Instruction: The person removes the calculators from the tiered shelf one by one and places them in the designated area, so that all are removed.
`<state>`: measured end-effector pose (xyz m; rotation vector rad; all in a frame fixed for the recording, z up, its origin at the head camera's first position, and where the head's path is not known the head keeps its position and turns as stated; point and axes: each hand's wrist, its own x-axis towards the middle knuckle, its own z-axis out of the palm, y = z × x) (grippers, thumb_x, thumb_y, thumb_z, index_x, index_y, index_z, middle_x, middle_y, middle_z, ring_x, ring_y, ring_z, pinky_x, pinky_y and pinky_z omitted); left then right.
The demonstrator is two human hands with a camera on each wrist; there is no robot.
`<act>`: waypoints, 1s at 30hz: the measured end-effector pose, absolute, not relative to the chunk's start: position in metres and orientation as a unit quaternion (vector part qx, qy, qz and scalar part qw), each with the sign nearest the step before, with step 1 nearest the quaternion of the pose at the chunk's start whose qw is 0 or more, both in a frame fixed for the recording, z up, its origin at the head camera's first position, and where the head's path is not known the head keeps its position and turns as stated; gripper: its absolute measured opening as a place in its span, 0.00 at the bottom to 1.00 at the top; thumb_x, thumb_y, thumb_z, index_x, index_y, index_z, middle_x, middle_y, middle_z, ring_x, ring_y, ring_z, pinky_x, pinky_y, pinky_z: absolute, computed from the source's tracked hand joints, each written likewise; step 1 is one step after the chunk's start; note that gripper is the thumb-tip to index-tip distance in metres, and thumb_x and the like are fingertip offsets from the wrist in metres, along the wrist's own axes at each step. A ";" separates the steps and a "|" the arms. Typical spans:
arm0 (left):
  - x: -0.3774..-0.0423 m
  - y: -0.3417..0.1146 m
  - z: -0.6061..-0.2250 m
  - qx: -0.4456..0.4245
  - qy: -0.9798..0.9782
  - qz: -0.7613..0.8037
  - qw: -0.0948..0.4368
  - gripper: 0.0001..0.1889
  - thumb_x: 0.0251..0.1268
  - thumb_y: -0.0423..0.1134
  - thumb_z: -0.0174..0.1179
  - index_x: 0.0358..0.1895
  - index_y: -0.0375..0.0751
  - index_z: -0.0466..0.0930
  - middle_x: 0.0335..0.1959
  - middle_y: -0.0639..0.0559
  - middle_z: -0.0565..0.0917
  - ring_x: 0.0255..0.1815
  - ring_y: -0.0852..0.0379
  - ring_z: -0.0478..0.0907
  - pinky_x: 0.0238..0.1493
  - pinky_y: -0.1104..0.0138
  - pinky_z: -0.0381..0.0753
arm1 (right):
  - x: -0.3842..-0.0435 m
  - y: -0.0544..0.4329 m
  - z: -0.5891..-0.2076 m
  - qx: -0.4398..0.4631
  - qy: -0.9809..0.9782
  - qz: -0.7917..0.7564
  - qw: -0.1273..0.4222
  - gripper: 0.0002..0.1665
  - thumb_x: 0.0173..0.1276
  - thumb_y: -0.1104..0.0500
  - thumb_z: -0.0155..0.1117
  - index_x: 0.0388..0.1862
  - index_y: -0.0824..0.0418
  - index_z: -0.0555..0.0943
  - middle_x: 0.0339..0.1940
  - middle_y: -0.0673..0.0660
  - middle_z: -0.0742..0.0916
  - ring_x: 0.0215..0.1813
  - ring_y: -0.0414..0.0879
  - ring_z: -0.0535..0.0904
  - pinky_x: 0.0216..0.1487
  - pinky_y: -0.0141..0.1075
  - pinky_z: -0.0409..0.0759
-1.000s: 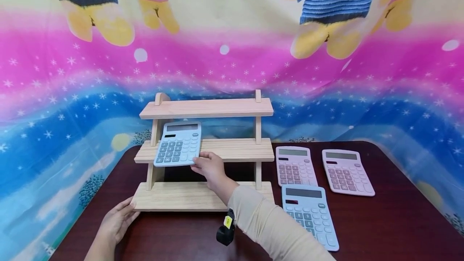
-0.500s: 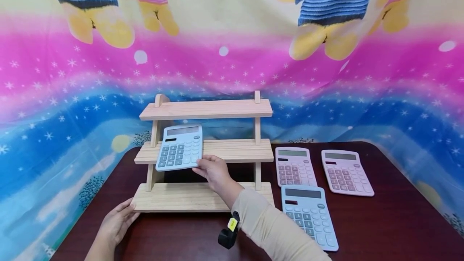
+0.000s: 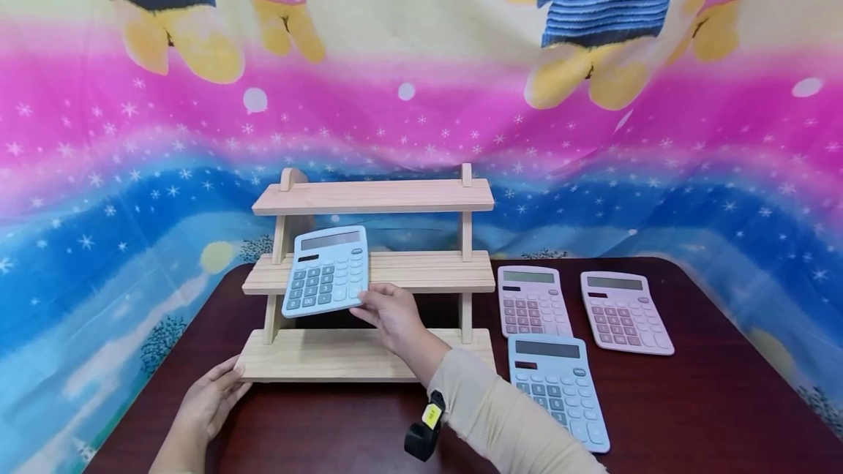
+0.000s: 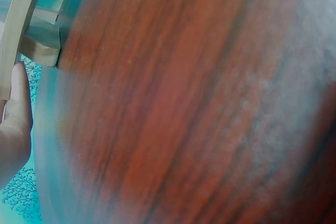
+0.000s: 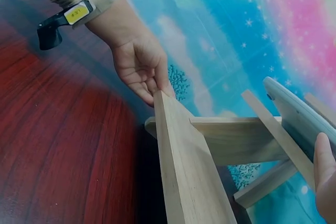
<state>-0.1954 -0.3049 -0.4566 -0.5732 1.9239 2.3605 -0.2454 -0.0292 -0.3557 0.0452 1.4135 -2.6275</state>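
Observation:
My right hand (image 3: 394,319) pinches the lower right corner of a light blue calculator (image 3: 328,269), thumb over its front. The calculator leans tilted in front of the middle shelf of a three-tier wooden display stand (image 3: 421,273), overlapping that shelf's left part. In the right wrist view, the calculator's back edge (image 5: 302,108) shows beside the shelf board. My left hand (image 3: 209,399) grips the left end of the stand's bottom shelf (image 3: 362,355); the right wrist view shows its thumb and fingers (image 5: 164,80) at the board's corner.
To the stand's right on the dark red table (image 3: 711,401) lie two pink calculators, one nearer (image 3: 532,298) and one farther right (image 3: 626,311). A second blue calculator (image 3: 556,386) lies in front of them, overlapping the nearer pink one. A patterned cloth (image 3: 421,123) hangs behind.
The blue calculator in my right hand has come slightly down along the front of the middle shelf, its tilt changing a little. My left hand stays at the bottom shelf's end.

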 end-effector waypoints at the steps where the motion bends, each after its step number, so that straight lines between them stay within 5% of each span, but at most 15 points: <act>1: -0.196 -0.305 -0.456 -0.186 0.620 0.762 0.022 0.36 0.58 0.36 0.55 0.65 0.31 0.44 0.40 0.54 0.73 0.33 0.68 0.75 0.45 0.70 0.73 | -0.244 -0.029 -0.356 0.012 0.472 -0.878 0.079 0.09 0.54 0.77 0.53 0.36 0.78 0.70 0.29 0.61 0.79 0.30 0.45 0.78 0.38 0.39 0.78; 13: -0.197 -0.305 -0.458 -0.188 0.631 0.753 0.023 0.36 0.59 0.37 0.55 0.65 0.31 0.44 0.45 0.51 0.71 0.33 0.70 0.74 0.45 0.70 0.73 | -0.231 -0.014 -0.357 -0.002 0.468 -0.879 0.093 0.10 0.55 0.76 0.52 0.38 0.77 0.71 0.31 0.61 0.80 0.32 0.46 0.78 0.40 0.39 0.78; 30: -0.196 -0.305 -0.457 -0.186 0.624 0.759 0.024 0.36 0.59 0.36 0.54 0.65 0.31 0.43 0.38 0.55 0.74 0.32 0.69 0.74 0.44 0.70 0.74 | -0.213 0.018 -0.345 -0.018 0.458 -0.882 0.109 0.12 0.57 0.74 0.52 0.42 0.77 0.70 0.33 0.60 0.80 0.34 0.45 0.78 0.41 0.38 0.77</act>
